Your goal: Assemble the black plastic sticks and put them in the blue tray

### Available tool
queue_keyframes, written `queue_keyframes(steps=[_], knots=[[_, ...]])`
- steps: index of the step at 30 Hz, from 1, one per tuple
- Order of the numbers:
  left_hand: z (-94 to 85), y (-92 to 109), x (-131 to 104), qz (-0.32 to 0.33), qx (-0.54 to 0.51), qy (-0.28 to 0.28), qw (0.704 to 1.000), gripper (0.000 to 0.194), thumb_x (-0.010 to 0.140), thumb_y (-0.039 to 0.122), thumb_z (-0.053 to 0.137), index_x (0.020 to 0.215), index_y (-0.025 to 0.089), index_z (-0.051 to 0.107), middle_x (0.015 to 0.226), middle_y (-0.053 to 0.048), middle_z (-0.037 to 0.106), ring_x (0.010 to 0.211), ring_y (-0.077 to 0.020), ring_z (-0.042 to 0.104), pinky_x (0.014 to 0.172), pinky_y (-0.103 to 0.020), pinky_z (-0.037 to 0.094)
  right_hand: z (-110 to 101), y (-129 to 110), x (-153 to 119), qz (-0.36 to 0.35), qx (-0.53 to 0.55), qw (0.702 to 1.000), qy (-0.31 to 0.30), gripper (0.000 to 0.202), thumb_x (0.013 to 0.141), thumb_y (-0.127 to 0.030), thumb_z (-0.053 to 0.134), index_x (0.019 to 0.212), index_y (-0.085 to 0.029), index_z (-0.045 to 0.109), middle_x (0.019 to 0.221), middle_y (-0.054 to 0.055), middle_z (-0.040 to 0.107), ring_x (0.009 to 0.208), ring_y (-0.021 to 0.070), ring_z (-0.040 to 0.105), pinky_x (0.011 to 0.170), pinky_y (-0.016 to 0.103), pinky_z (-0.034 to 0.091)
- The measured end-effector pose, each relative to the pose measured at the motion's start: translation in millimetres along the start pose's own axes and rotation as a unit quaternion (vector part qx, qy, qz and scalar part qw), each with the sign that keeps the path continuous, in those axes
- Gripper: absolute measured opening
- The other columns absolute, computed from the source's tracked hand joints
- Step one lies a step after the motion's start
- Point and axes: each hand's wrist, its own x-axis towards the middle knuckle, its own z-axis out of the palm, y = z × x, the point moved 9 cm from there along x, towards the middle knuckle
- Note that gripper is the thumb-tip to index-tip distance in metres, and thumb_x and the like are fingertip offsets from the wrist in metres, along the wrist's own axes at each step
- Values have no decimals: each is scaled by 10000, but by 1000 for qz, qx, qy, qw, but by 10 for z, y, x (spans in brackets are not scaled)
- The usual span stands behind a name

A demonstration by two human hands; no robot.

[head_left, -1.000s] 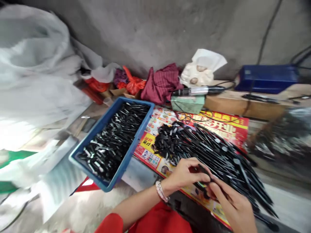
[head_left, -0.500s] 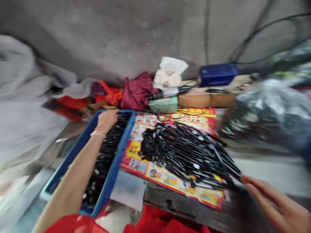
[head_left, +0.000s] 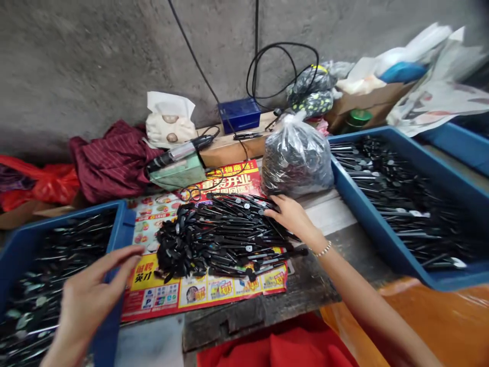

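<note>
A pile of thin black rod-like pieces [head_left: 229,229], several with small white or silvery discs, lies on a colourful printed flyer [head_left: 160,290]. Their exact kind I cannot make out. My right hand [head_left: 292,216] rests on the right end of the pile, fingers spread over the rod ends, gripping none that I can see. Near the flyer's left edge, my left hand [head_left: 89,293] hovers by the left blue bin [head_left: 118,224]. Its thumb and fingers are apart and hold nothing. That bin is full of similar black pieces.
To the right stands another blue bin [head_left: 346,188] with more black pieces. Behind the pile are a tied clear plastic bag [head_left: 300,158], a green box [head_left: 178,173], maroon cloth [head_left: 114,160], a tissue pack [head_left: 170,127] and a dark blue box [head_left: 240,116]. Black cables hang against the wall.
The view has swung right, bringing the right bin into sight. My left hand has come out of the left bin. My right hand has moved from the pile's near right corner onto its right end.
</note>
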Motion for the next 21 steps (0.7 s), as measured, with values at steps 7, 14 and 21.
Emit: queue_keyframes(steps=[7, 14, 21], knots=[[481, 449, -427, 72, -105, -63, 990, 198, 874, 342, 576, 914, 229, 733, 904, 0, 761, 806, -165, 723, 810, -243, 566, 150, 103, 0, 6, 11, 1000, -9, 311, 875, -285, 568, 1141, -140, 642, 1077, 143, 654, 945, 263, 636, 829, 357, 483], [731, 279, -601, 13, -129, -82, 988, 183, 884, 233, 544, 920, 199, 720, 913, -23, 757, 844, -166, 710, 807, -254, 553, 182, 438, -369, 14, 74, 997, -4, 315, 823, -378, 521, 992, -152, 661, 880, 99, 704, 752, 235, 646, 699, 353, 503], [718, -16, -732, -21, -101, -62, 993, 162, 859, 145, 549, 919, 191, 692, 933, -51, 717, 898, -186, 663, 860, -323, 525, 39, 563, -587, 39, 69, 996, 33, 278, 815, -469, 514, 897, -255, 670, 845, 91, 713, 664, 267, 625, 642, 409, 460]])
